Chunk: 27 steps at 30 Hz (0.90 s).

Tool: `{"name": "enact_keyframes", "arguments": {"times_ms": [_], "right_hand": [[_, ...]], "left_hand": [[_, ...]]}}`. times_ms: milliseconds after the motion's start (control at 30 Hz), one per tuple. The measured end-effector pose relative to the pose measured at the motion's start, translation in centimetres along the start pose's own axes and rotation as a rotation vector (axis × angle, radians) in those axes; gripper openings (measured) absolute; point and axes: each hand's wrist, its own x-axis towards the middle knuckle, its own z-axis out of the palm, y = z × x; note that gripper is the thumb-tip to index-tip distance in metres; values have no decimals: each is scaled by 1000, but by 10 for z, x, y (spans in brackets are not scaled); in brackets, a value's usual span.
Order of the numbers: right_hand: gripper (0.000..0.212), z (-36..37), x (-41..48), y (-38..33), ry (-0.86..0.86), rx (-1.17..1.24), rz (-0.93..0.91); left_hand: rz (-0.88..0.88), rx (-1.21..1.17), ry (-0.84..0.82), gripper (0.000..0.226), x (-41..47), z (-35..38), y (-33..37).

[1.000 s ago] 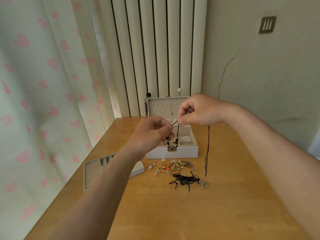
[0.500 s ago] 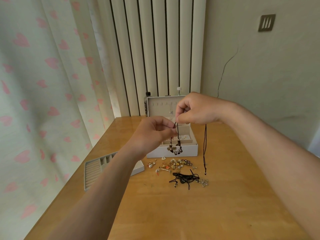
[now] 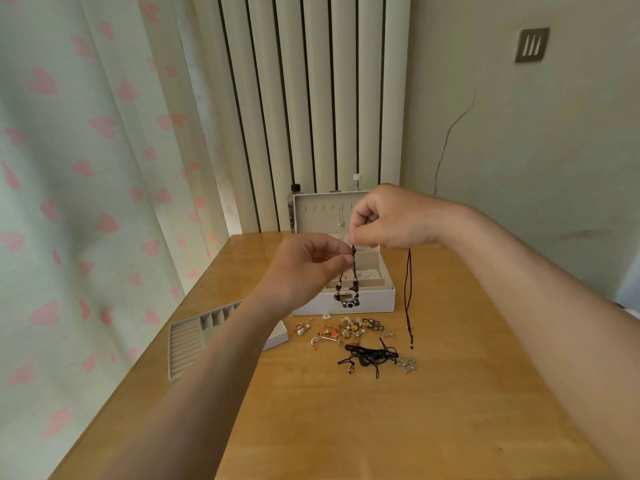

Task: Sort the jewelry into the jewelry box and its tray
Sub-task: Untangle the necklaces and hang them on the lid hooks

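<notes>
Left hand [image 3: 304, 268] and right hand [image 3: 391, 220] each pinch a black cord necklace [image 3: 350, 301] in a closed grip above the open jewelry box [image 3: 377, 303], far on the surface [image 3: 346, 427]; the tray [image 3: 185, 344] lies left.

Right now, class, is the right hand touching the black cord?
Touching. Head view: the right hand grips the black cord, which hangs straight down from the fist.

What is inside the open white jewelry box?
In the jewelry box, small pale pieces lie in one compartment, and a thin chain hangs inside the lid. The left hand and the held necklace hide the box's left part.
</notes>
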Motion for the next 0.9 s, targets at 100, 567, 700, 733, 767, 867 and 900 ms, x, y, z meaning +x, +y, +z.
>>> {"name": "enact_keyframes", "arguments": {"times_ms": [100, 567, 700, 733, 767, 867, 900], "right_hand": [[12, 2, 0, 0, -6, 9, -2], [24, 2, -12, 25, 22, 49, 97], [14, 12, -13, 34, 328, 18, -65], [19, 14, -14, 35, 408, 73, -143], [23, 16, -15, 35, 448, 135, -220], [22, 22, -18, 30, 462, 215, -353], [18, 23, -19, 28, 443, 216, -359]], "left_hand": [[-4, -19, -23, 8, -1, 1, 3], [-144, -254, -54, 15, 4, -3, 9], [-220, -415, -43, 11, 7, -3, 16], [-227, -434, -40, 10, 8, -2, 18], [-233, -448, -38, 11, 9, -2, 19], [-248, -465, -25, 13, 11, 0, 22], [-251, -461, -22, 13, 11, 0, 23]]}}
